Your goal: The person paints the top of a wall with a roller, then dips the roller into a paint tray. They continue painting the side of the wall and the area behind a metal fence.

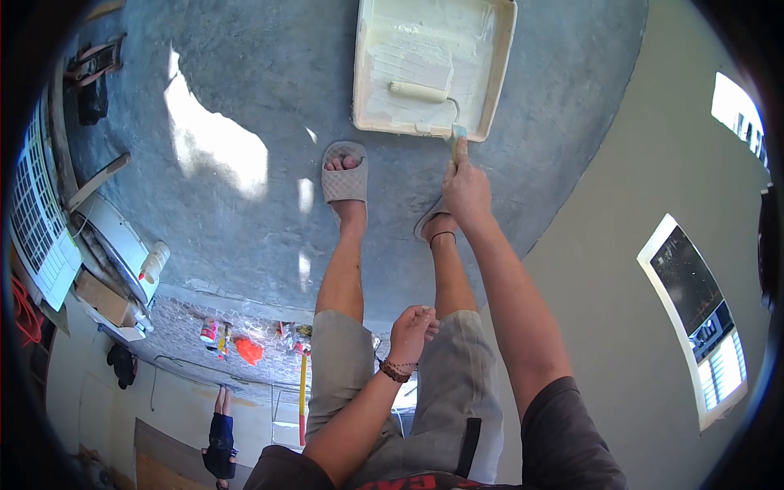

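Observation:
My right hand (467,194) is closed around the handle of a paint roller, index finger stretched along it. The roller's pale sleeve (418,91) lies on the ribbed slope of a paint tray (365,49) coated with whitish paint, and its wire frame bends over the tray's near edge to the handle. My left hand (411,333) hangs before my knees, fingers curled; whether it holds something small is not visible. My feet, in light slippers (345,181), stand on the grey floor just below the tray.
A wall with a window (694,302) rises on the right. Wooden pieces (98,181), a cardboard box (102,300) and white panels are at the left. Farther behind are an orange bag (249,351), a yellow pole (303,392) and another person (220,445).

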{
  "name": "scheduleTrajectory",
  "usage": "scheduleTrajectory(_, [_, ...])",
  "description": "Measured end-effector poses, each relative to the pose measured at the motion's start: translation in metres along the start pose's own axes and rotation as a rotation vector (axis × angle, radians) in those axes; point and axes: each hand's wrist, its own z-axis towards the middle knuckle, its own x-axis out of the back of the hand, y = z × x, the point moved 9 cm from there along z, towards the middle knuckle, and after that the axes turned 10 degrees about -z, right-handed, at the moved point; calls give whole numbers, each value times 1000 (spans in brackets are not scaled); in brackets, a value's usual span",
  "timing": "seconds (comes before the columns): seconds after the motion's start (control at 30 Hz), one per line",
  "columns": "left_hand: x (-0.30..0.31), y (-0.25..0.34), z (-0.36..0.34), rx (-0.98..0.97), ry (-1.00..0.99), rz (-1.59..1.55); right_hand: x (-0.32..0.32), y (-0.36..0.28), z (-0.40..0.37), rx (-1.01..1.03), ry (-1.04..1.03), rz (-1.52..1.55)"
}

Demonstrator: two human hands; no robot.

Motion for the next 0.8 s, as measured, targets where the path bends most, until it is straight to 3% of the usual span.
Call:
scheduleTrajectory(0.17, [-1, 1, -2, -9, 9, 9, 30, -18, 43, 37, 62, 58])
scheduleTrajectory(0.3, [-1, -2, -1, -16, 7, -4, 20, -15, 22, 41, 60, 53])
scheduleTrajectory(0.37, [-5, 0, 0, -30, -4, -16, -4, -10, -9, 19, -42, -75])
scheduleTrajectory(0.5, [-7, 12, 0, -64, -9, 16, 4, -5, 11, -10, -27, -10])
scheduleTrajectory(0.57, [-4, 17, -4, -91, -13, 25, 28, -11, 41, 63, 84, 75])
scheduleTrajectory(0.7, [19, 36, -16, -255, 14, 277, 11, -4, 13, 66, -33, 70])
scheduleTrajectory(0.77, [31, 50, -32, -356, 47, 445, 12, 7, -34, 96, -9, 109])
scheduleTrajectory(0.8, [30, 68, -43, -450, 29, 538, 13, 21, -61, 81, 125, 137])
